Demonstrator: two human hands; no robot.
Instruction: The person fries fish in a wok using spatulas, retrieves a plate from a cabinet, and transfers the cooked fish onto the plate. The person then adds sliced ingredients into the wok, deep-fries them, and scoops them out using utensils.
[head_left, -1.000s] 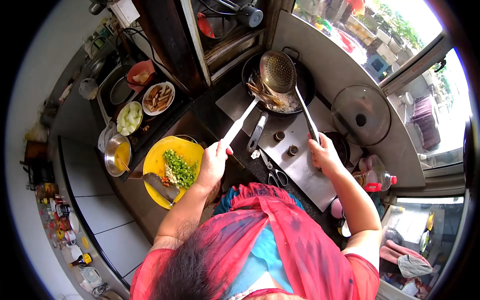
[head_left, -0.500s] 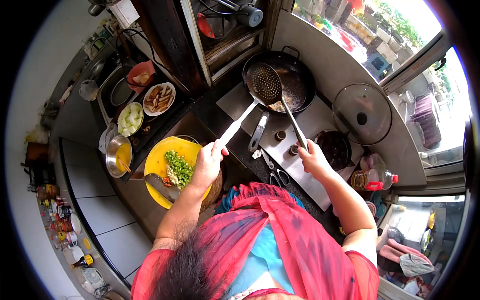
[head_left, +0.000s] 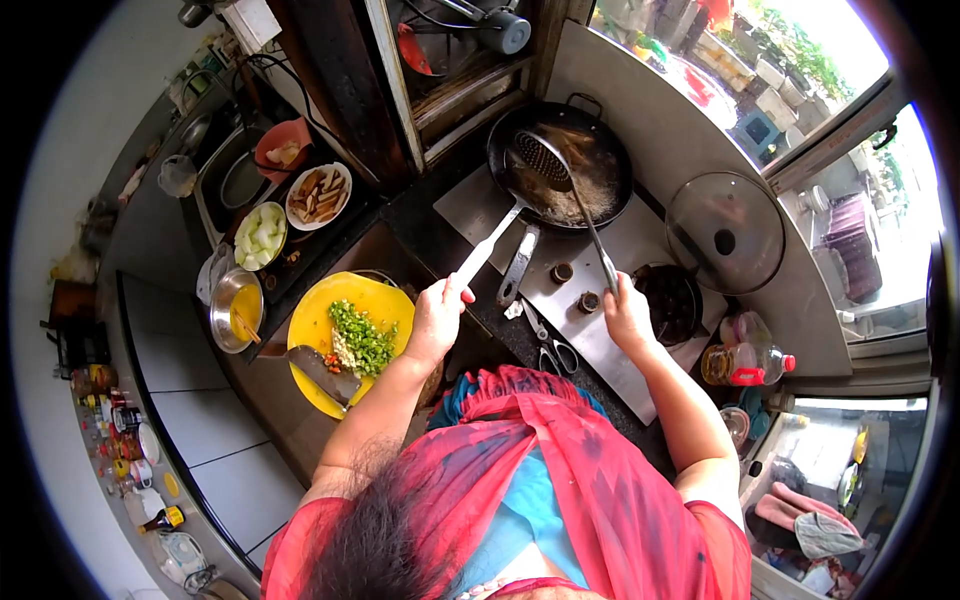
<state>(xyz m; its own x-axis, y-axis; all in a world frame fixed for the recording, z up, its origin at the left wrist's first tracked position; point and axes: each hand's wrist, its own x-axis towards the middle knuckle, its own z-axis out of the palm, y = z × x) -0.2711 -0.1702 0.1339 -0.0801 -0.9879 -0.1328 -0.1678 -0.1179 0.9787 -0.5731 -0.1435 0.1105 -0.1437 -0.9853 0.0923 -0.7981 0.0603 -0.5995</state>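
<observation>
My left hand [head_left: 437, 320] is closed around the pale handle of a perforated skimmer [head_left: 543, 160]. The skimmer's head is tilted inside the black wok [head_left: 624, 190], over brownish strips in bubbling oil [head_left: 592, 192]. My right hand [head_left: 629, 316] grips a long-handled metal cooking utensil [head_left: 594, 236]; its far end meets the skimmer's head, so its shape is hidden. Below my left hand lies a yellow cutting board [head_left: 310, 320] with chopped green pieces [head_left: 365, 340], small white and red bits, and a cleaver [head_left: 325, 376].
Scissors [head_left: 552, 348] and two small dark jars [head_left: 588, 301] are near the wok's handle. A glass lid [head_left: 725, 225] leans at right, by a dark pan [head_left: 670, 300] and oil bottle [head_left: 750, 364]. At left stand bowls with green chunks [head_left: 260, 237], brown strips [head_left: 319, 196] and yellow liquid [head_left: 246, 305].
The skimmer has tipped and lowered into the wok, uncovering the brownish strips now in the oil. The bubbling has spread. Both hands have shifted slightly, the left one to the right.
</observation>
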